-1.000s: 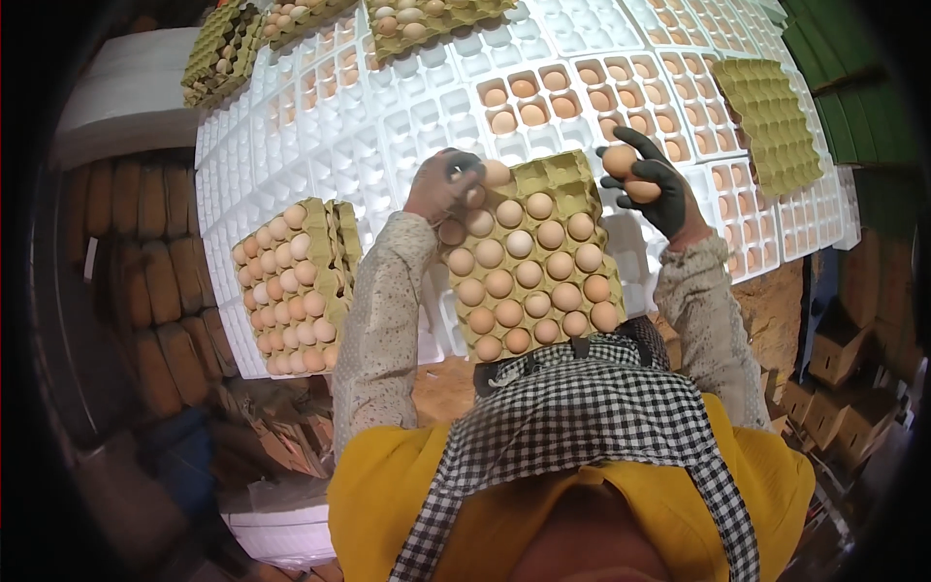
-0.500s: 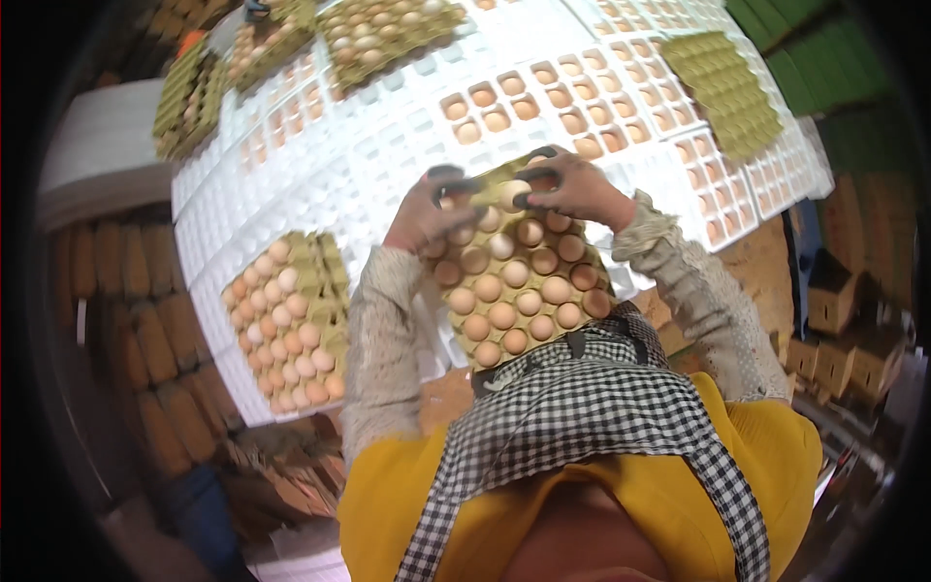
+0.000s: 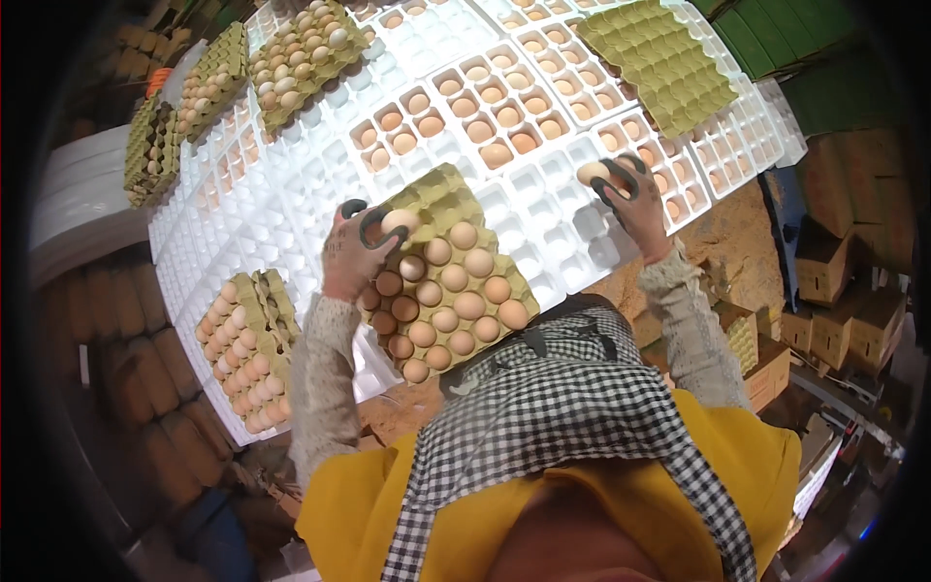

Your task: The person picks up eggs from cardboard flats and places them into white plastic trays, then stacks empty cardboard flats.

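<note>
A yellow-green pulp egg tray [image 3: 436, 199] leans against my apron, its far cells bare and its nearer cells filled with brown eggs. Over the tray's far left part, my left hand [image 3: 357, 254] has thumb and fingers curled round a pale egg [image 3: 400, 223]. Off to the right, my right hand [image 3: 635, 209] grips another egg [image 3: 593, 174] above the white foam egg tray [image 3: 553, 209], whose nearby cells hold nothing. Both hands wear gloves with dark fingertips. Whether my right hand has a second egg is hidden by its fingers.
Foam trays with brown eggs [image 3: 507, 116] spread across the table beyond. A bare pulp tray [image 3: 659, 63] lies at the far right, and a filled pulp tray [image 3: 242, 354] at the left. More loaded pulp trays [image 3: 305, 58] stand far left. Cardboard boxes [image 3: 829, 335] are stacked at right.
My right hand has left the pulp tray and moved right over the foam tray with an egg. Several eggs are gone from the pulp tray's far end. The whole view has shifted.
</note>
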Motion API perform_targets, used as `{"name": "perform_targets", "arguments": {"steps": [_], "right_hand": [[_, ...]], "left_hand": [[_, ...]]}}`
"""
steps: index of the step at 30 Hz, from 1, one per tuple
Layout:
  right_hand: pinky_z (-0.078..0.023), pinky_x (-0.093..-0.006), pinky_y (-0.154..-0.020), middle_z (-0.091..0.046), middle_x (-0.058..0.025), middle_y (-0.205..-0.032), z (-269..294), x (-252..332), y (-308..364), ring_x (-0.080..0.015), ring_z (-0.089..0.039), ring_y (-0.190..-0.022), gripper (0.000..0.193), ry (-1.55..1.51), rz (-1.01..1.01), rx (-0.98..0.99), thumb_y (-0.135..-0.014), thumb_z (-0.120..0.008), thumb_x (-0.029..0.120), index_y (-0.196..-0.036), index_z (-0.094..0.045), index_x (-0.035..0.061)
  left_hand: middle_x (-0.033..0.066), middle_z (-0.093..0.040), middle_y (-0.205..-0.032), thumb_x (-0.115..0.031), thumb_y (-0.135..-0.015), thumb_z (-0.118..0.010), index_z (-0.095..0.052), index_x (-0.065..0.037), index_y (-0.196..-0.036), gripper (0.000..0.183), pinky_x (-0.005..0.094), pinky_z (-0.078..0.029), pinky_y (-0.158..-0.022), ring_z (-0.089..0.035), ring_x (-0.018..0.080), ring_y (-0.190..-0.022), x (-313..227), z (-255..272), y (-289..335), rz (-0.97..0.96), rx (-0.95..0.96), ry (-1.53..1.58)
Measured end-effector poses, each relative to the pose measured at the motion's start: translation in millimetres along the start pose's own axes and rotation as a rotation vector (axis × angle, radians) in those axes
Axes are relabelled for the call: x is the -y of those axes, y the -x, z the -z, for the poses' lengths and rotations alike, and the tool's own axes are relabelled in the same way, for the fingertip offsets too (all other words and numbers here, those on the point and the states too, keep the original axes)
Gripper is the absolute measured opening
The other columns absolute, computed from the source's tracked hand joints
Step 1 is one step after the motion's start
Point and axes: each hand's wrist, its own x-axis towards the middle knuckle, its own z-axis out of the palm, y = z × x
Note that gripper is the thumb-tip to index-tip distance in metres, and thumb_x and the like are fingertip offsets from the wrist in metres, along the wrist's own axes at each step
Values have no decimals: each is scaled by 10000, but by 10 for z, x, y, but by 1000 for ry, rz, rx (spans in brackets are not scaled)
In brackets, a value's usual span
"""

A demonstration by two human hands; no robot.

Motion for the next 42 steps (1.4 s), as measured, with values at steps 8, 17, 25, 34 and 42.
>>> {"name": "perform_targets", "arguments": {"steps": [8,17,25,34,42], "right_hand": [[-500,-376,-851,-482,-114,-1322,-199,-273,-617,-285,-579,-1094,487,411,141,424,-697,-767,305,-1163,-634,257],[-480,-410,-800,-552,-96,-1126,67,-409,-452,-301,-588,-922,482,319,220,169,-761,-704,183,-1227,-581,176],[-384,-459,-912,-521,-114,-1131,187,-336,-264,-326,-484,-1045,440,369,425,218,-733,-659,96,-1167,-585,93],[-389,-454,-878,-541,-116,-1115,-829,79,-820,-323,-511,-1047,400,264,488,390,-754,-665,213,-1124,-561,104],[-412,-462,-843,-558,-114,-1075,-1399,71,-942,-325,-526,-992,267,560,610,387,-722,-732,270,-901,-630,99]], "left_hand": [[142,-507,-1236,-383,-714,-762,-630,-129,-1102,482,394,-536,-791,-648,293,-930,-1727,-1090,-667,135,85,-252],[90,-523,-1283,-221,-769,-686,-622,-190,-1122,360,384,-521,-805,-651,280,-892,-1894,-1674,-527,-184,61,332],[138,-502,-1227,-216,-727,-691,-567,-104,-1197,499,462,-371,-947,-477,340,-1091,-1736,-1946,-449,-213,-292,41],[158,-602,-1108,-93,-714,-653,-633,-66,-1098,385,440,-418,-914,-545,362,-1018,-1384,-1156,56,4,-553,131],[160,-586,-1128,-108,-760,-643,-621,-49,-1083,329,435,-409,-921,-531,354,-1035,-941,-706,947,279,-537,253]]}}
